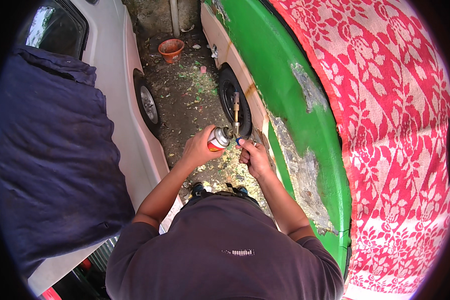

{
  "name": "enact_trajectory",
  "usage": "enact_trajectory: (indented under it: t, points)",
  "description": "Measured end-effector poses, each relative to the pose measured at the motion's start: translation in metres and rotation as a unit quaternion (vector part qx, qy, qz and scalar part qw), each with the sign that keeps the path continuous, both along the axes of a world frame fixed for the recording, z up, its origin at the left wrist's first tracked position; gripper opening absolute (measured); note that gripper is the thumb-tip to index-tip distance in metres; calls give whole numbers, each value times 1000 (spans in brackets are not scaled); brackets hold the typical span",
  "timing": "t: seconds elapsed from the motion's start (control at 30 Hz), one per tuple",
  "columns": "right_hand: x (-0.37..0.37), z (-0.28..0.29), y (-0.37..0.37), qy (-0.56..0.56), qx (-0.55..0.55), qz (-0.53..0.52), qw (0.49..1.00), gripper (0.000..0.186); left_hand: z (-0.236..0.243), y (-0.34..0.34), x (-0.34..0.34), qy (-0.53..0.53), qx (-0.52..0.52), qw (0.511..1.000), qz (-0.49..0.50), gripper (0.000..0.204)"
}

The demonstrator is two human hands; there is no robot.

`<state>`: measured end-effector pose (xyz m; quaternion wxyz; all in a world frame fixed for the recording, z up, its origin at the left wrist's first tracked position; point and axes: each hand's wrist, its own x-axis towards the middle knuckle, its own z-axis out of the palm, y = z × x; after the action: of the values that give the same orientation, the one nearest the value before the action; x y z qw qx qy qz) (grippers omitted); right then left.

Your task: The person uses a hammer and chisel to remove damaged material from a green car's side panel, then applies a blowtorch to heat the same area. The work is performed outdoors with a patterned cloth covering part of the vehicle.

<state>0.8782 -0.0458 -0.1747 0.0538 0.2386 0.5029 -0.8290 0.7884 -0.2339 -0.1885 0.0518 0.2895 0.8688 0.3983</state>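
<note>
Brass torch nozzle, long axis away from the person.

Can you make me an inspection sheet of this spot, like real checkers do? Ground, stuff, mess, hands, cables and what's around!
Surface: dark, dirty floor.
Things in hand: tilted can; torch with blue knob; how they join is unclear.
Clutter: pale flakes scattered about; orange pot farther off.
Hands: left hand grips the can; right hand pinches the knob.
Cables: nothing seen.
Surroundings: white car on the left, partly under blue cloth; green vehicle on the right, with grey patches and red-and-white cloth.
</note>
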Motion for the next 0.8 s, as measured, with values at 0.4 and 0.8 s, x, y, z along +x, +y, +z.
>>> enact_trajectory:
  t: [0.4, 0.8]
  points:
    - [-1, 1, -2, -5, 7, -6, 1000, 27, -8, -1, -2, 16, 8, 1000, 5, 78]
    - [34, -21, 40, -26, 46, -53, 997, 38, -68, 23, -21, -154, 119, 970, -143, 75]
